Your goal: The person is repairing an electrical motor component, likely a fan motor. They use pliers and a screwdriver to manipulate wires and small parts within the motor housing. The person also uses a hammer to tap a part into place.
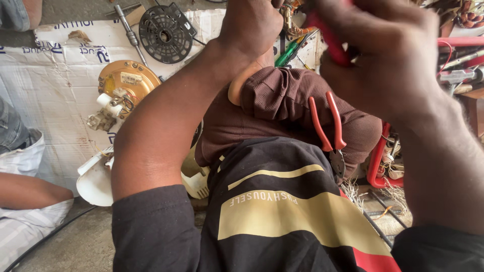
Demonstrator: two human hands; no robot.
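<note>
Head view: my right hand (398,65) is curled tight around a red-handled tool (330,40), its working end out of frame. My left hand (250,25) is fisted near the top edge; I cannot tell what it grips. Spare pliers (327,128) rest loose on my knee (282,106), jaws downward. Risk: any leg shift tips them onto the wire scraps (375,199). The motor (123,85) and fan guard (164,32) lie left on cardboard (50,85), well apart.

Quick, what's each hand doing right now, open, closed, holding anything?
Left hand: closed, fingers hidden; what it grips cannot be told.
Right hand: closed on a red tool handle.
</note>
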